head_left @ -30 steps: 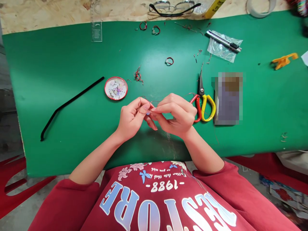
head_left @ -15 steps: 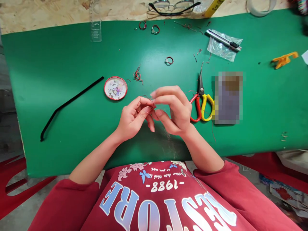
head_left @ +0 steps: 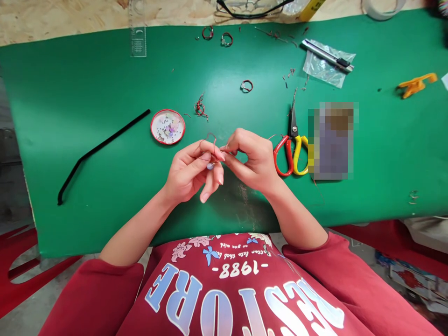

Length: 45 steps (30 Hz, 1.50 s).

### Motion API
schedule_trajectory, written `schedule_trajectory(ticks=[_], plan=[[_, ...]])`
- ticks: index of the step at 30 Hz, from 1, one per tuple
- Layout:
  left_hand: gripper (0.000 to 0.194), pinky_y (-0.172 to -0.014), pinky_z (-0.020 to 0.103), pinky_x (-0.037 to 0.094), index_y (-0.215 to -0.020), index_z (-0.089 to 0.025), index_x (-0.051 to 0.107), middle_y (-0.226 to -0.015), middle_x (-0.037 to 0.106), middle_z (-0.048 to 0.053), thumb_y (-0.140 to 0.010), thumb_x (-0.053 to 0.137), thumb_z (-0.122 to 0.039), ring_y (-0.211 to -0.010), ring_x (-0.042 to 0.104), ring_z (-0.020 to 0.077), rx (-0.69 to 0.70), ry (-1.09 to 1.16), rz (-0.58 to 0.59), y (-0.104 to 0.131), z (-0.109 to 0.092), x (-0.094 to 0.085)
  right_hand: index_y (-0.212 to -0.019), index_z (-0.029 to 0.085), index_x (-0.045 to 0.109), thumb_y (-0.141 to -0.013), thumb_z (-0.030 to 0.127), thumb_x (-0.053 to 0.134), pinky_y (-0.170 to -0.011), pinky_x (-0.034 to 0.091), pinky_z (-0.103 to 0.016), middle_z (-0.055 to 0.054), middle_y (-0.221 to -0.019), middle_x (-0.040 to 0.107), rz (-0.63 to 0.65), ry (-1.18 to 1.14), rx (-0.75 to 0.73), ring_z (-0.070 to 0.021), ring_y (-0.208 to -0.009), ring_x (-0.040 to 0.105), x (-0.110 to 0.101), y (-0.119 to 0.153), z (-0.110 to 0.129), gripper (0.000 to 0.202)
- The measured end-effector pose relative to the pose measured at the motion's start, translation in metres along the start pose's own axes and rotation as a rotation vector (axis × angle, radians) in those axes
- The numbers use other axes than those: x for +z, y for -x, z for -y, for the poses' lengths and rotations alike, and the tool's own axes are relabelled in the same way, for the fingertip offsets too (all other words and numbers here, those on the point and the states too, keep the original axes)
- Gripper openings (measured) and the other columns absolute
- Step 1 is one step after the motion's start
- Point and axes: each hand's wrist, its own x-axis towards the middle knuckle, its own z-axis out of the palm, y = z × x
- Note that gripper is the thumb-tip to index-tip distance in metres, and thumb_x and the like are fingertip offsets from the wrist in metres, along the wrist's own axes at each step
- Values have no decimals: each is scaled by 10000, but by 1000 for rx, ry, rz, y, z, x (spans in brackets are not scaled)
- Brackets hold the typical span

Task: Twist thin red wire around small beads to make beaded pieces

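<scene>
My left hand [head_left: 191,170] pinches a thin red cord [head_left: 214,140] between thumb and index finger, its other fingers loosely bent. A pale round bead [head_left: 210,166] hangs on the cord just below the left thumb. Close on the right, my right hand [head_left: 250,161] has thumb and index finger pressed together at the same red cord, fingertips nearly touching the left ones. The cord's exact path between the fingertips is too small to tell. Scissors [head_left: 293,140] with one red and one yellow handle lie beside the right hand. A red-rimmed dish [head_left: 168,127] of small beads stands beyond the left hand.
A blurred-out rectangular object [head_left: 332,140] lies right of the scissors. Farther back are a finished-looking red cord ring [head_left: 247,86], a tangled red cord [head_left: 199,107] and a cutter [head_left: 327,56] on a plastic bag. A black bent strip [head_left: 101,147] lies at left.
My right hand has closed from a looser curl to a pinch at the cord. The left hand has turned slightly, and the pale bead has come into view.
</scene>
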Motion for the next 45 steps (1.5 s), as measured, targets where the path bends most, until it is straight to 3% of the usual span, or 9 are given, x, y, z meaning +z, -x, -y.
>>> schedule_trajectory(ticks=[3, 14, 18, 21, 24, 27, 32, 37, 45], plan=[[275, -330, 173, 409, -863, -178, 573, -577, 670, -64, -879, 723, -408, -239, 440, 35, 52, 3, -24, 0, -6, 2, -715, 212, 462, -968, 334, 628, -605, 419, -253, 28, -658, 523, 1, 34, 44, -109, -634, 522, 0, 1, -7, 326], [296, -341, 182, 444, -870, -183, 613, -560, 661, -59, -901, 692, -467, -232, 452, 46, 137, -123, -67, 3, -8, -3, -688, 221, 377, -931, 201, 611, -593, 355, -277, 23, -650, 435, -66, 377, 87, -131, -609, 404, -4, 5, -22, 338], [234, -362, 162, 468, -912, -172, 648, -614, 713, -42, -948, 646, -403, -259, 500, 50, 161, -94, -5, 1, -1, -5, -701, 224, 429, -933, 203, 577, -615, 410, -293, 8, -647, 492, -15, 474, 132, -157, -647, 483, -2, 8, -22, 275], [237, -358, 150, 466, -931, -163, 653, -666, 744, -24, -980, 595, -388, -307, 564, 65, 157, -57, 53, -1, 6, -8, -864, 208, 564, -938, 185, 517, -722, 523, -351, -64, -858, 651, 21, 514, 128, -211, -832, 621, -2, 9, -17, 90], [207, -371, 147, 482, -954, -167, 662, -709, 765, -15, -1002, 558, -340, -360, 619, 80, 142, -30, 79, -3, 12, -10, -1197, 181, 561, -913, 106, 461, -942, 577, -420, -114, -1191, 675, 32, 343, -26, -239, -1146, 651, -3, 8, -4, 310], [223, -363, 152, 479, -950, -174, 662, -703, 762, -18, -995, 565, -370, -363, 626, 89, 132, -24, 76, -4, 15, -12, -1288, 200, 506, -933, 77, 447, -921, 607, -344, -67, -1157, 688, 43, 95, -163, -171, -1085, 688, -2, 9, 7, 381], [206, -356, 146, 472, -990, -175, 671, -726, 775, -12, -1018, 524, -317, -369, 638, 96, 98, 21, 132, -3, 13, -9, -1183, 233, 509, -968, 142, 522, -621, 550, -215, 2, -909, 627, -92, -151, -142, -86, -741, 624, 10, 11, 6, 233], [220, -345, 131, 450, -1012, -153, 675, -707, 775, 3, -1029, 502, -288, -315, 587, 75, 125, 102, 143, 0, 9, -3, -951, 233, 538, -923, 113, 604, -552, 419, -229, 54, -735, 517, -191, -265, -224, -67, -608, 488, 16, 7, -1, 140], [197, -281, 117, 358, -979, -156, 658, -647, 735, -17, -1020, 514, -284, -220, 464, 48, 114, 190, 150, 4, 5, 1, -847, 218, 531, -902, 139, 647, -524, 343, -237, 75, -653, 449, -89, -394, -96, -60, -551, 422, 7, 8, 2, 151]])
